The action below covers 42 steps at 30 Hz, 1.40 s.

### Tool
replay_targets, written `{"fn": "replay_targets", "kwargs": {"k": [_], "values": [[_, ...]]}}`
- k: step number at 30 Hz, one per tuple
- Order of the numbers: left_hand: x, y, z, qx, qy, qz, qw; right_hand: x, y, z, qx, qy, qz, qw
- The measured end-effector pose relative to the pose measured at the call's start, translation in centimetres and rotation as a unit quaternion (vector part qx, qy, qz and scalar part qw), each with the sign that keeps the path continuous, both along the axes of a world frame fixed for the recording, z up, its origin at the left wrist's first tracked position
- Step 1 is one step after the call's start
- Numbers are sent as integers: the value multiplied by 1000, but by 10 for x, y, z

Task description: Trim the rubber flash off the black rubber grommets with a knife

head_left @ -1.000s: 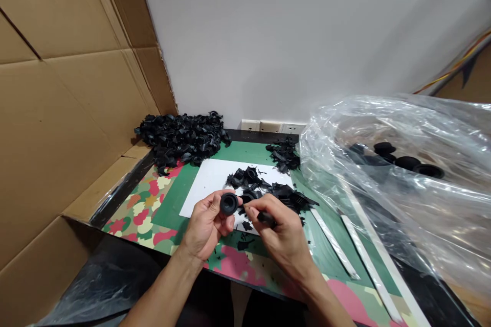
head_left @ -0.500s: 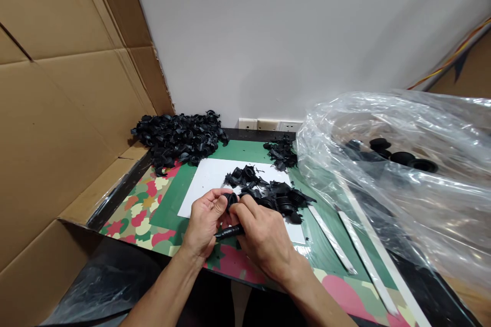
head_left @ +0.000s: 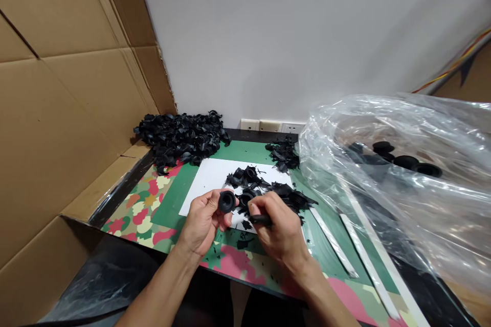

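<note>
My left hand [head_left: 202, 220] pinches a round black rubber part [head_left: 227, 202] with a hole in its middle, its open face turned towards me. To its right, my right hand [head_left: 282, 230] is closed round a dark, pen-like tool [head_left: 261, 219]; its working end cannot be made out. The two hands are apart. Just behind them, black ribbed rubber pieces and scraps [head_left: 286, 194] lie on a white sheet [head_left: 199, 184]. Small black cuttings [head_left: 243, 243] are scattered on the green mat below the hands.
A large heap of black rubber pieces [head_left: 180, 135] sits at the back left beside a cardboard box [head_left: 76, 107]. More scraps [head_left: 284, 153] lie at the back. On the right are white strips [head_left: 333, 242] and a clear plastic bag [head_left: 383, 117] with several black round parts.
My right hand has moved right, away from my left, taking the tool with it. The rubber part, partly covered by fingers before, now shows its round open face.
</note>
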<state>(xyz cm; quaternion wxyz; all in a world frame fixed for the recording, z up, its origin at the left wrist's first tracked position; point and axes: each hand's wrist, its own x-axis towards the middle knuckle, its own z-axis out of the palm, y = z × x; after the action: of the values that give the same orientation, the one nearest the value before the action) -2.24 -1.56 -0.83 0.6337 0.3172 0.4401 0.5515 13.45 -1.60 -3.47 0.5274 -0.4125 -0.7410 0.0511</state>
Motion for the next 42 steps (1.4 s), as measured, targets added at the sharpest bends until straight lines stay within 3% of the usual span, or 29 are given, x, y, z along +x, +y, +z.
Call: {"fn": "replay_targets", "kwargs": {"k": [2, 6, 12, 17, 20, 26, 30, 34, 42], "values": [[0, 1, -2, -4, -4, -5, 1000, -4, -3, 2, 14, -14, 38, 999], [1, 2, -5, -14, -2, -5, 1000, -11, -6, 7, 44, -77, 44, 995], [5, 4, -7, -22, -10, 3, 1000, -14, -5, 14, 96, -197, -17, 975], [9, 4, -4, -13, -5, 10, 1000, -18, -7, 14, 66, -230, -43, 970], [9, 1, 0, -3, 17, 15, 1000, -18, -6, 7, 40, -202, -53, 977], [5, -5, 6, 46, 29, 10, 998, -4, 1, -7, -17, -49, -122, 991], [2, -2, 3, 47, 5, 8, 999, 3, -1, -6, -51, 15, -61, 997], [1, 2, -1, 41, -5, 6, 999, 1, -7, -3, -45, -5, 6, 999], [-1, 4, -4, 35, 1, 7, 999, -8, -11, -6, -20, -18, 25, 999]]}}
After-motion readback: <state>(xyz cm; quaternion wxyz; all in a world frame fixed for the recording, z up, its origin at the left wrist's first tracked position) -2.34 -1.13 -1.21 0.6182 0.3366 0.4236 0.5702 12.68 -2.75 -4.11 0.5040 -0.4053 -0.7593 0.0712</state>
